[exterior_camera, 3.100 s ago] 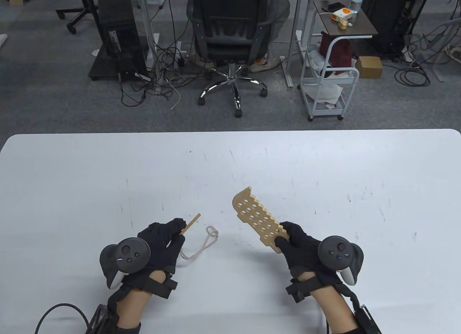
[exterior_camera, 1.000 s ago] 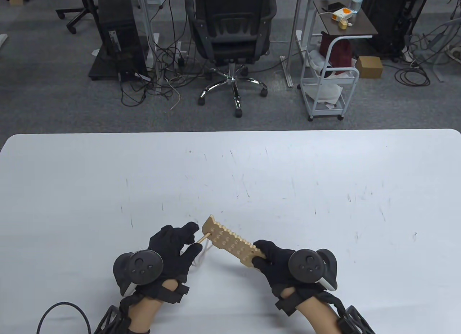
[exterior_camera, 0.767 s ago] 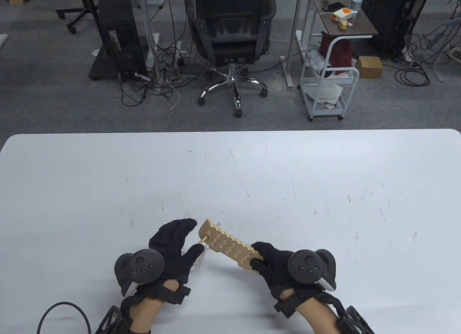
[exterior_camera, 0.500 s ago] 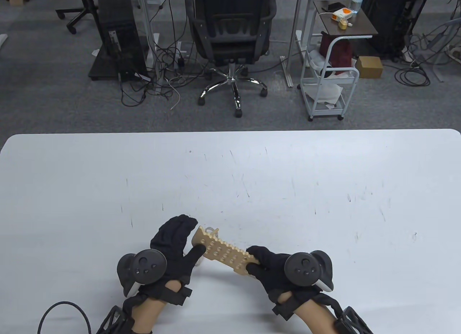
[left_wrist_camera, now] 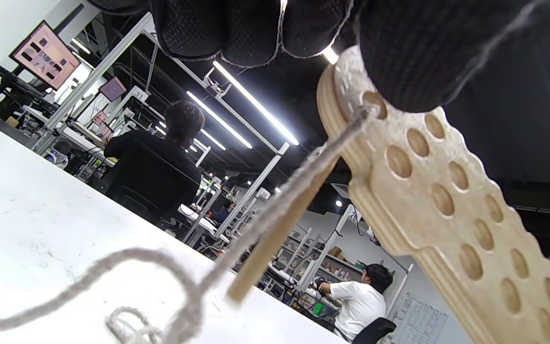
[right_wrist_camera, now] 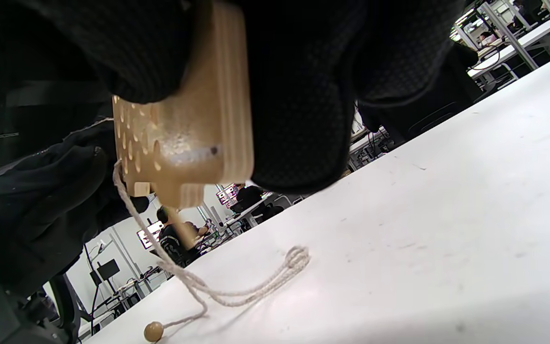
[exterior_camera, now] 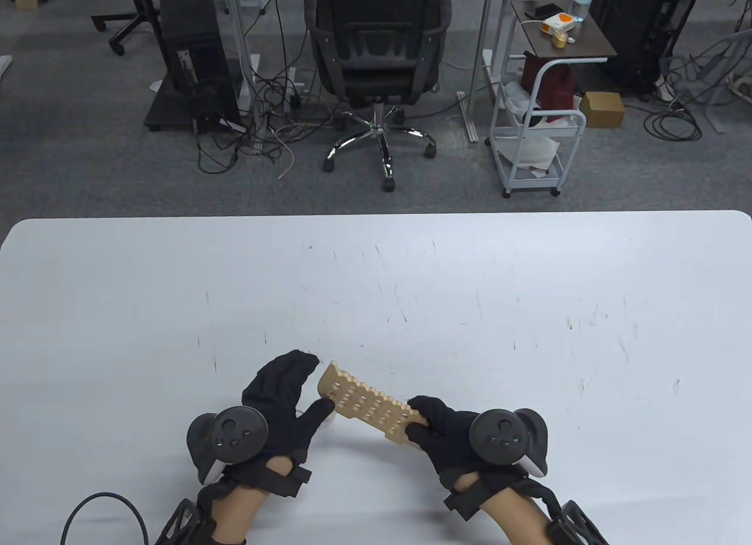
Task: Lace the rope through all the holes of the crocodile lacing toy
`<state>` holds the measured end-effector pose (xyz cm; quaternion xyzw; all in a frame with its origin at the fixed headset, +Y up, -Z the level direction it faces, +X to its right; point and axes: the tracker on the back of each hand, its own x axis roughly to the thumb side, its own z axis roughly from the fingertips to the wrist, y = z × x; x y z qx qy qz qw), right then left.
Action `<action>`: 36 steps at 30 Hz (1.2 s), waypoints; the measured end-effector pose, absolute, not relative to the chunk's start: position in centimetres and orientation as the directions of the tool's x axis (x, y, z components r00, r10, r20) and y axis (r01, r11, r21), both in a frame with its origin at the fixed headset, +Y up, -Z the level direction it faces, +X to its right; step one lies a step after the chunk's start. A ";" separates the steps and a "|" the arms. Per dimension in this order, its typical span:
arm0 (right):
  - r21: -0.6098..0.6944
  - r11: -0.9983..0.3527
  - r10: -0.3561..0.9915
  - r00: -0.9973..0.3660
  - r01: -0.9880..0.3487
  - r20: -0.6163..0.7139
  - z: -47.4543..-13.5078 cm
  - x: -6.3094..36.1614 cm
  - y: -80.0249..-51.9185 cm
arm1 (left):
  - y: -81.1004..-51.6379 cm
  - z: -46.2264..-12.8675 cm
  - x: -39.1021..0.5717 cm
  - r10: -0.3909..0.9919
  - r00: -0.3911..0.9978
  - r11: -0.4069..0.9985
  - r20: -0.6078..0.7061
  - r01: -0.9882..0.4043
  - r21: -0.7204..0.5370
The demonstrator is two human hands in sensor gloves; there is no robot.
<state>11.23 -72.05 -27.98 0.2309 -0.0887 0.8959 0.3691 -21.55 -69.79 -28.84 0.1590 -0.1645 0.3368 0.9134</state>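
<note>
One hole, at most, has the rope [left_wrist_camera: 275, 210] in it; the rest look empty. Both hands hold the crocodile board [exterior_camera: 367, 405] above the table's near edge: right hand [exterior_camera: 452, 436] gripping its end, left hand [exterior_camera: 282, 392] pinching the other.

Location type: open-plan lab or office workspace. Evidence, table view: a white work table [exterior_camera: 529, 263] fills the lower half of the frame; grey carpet floor lies beyond it. A black swivel chair [exterior_camera: 376, 51] stands at upper centre, a black computer tower [exterior_camera: 191, 51] at upper left, loose cables [exterior_camera: 258, 128] on the floor between them, and a white wheeled cart [exterior_camera: 537, 134] at upper right. Left wrist view: ceiling strip lights [left_wrist_camera: 251, 102], a monitor [left_wrist_camera: 46, 55] at upper left, metal-framed benches with seated people.
</note>
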 end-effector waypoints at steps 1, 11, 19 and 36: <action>0.012 -0.710 0.622 -0.621 -0.704 0.477 -28.0 11.3 -72.1 | -69.7 -28.9 -21.7 0.569 0.716 0.716 0.405 -0.673 0.184; 0.018 -0.699 0.634 -0.608 -0.715 0.478 -28.0 11.2 -72.0 | -71.1 -30.0 -23.2 0.724 0.642 0.643 0.254 -0.761 0.089; 0.027 -0.687 0.645 -0.592 -0.726 0.483 -28.0 11.1 -72.1 | -72.4 -30.9 -22.6 0.691 0.697 0.719 0.191 -0.691 -0.076; 0.084 -0.656 0.685 -0.545 -0.750 0.484 -27.9 10.8 -72.3 | -73.4 -31.1 -21.0 0.749 0.615 0.662 0.247 -0.698 -0.271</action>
